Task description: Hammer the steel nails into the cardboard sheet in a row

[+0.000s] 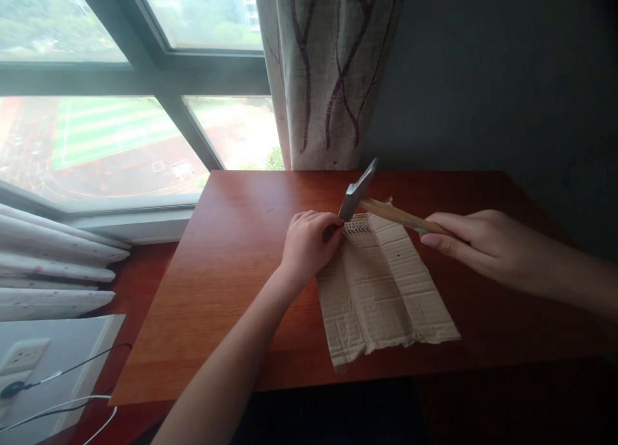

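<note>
A creased sheet of brown cardboard (381, 290) lies on the reddish wooden table (232, 271), its front edge near the table's front. My left hand (306, 242) is closed at the sheet's far left corner, pinching something small that I cannot make out. My right hand (476, 239) grips the wooden handle of a hammer (360, 190). The hammer's metal head hangs just above the spot where my left fingers pinch. A short row of small marks or holes runs along the cardboard's far edge.
A patterned curtain (333, 71) hangs behind the table, beside a large window (120, 110). A dark wall stands at the right. At the lower left are a white panel with a wall socket (24, 355), thin cables (72, 374) and pale folded fabric (53, 271).
</note>
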`<state>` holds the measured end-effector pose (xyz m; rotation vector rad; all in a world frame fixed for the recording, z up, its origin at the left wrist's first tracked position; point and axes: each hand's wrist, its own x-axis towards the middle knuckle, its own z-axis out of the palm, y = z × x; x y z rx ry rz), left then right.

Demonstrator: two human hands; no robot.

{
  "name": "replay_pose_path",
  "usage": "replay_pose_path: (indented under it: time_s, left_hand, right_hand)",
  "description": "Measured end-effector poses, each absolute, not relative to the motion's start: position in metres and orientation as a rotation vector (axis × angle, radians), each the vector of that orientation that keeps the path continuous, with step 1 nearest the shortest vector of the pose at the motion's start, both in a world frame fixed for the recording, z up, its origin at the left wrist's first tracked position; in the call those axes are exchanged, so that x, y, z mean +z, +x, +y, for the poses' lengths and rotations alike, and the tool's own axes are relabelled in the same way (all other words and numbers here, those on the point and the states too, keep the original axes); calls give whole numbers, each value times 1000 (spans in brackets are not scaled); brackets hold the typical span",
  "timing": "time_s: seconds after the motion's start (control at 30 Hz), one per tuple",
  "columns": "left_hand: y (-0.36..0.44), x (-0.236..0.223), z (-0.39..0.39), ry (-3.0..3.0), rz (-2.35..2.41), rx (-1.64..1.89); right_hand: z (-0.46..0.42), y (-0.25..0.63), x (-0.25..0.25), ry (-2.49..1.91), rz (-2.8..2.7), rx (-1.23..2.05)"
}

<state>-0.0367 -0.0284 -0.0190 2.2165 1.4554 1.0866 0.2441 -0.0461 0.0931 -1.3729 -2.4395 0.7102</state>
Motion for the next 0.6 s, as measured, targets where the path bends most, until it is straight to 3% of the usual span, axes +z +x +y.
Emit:
replay_pose_path:
  time_s: [0.6]
  left_hand:
    - [-37,-18,-28,2216,1452,1062]
  right_hand:
    - [-49,243,87,-1394,-2401,667]
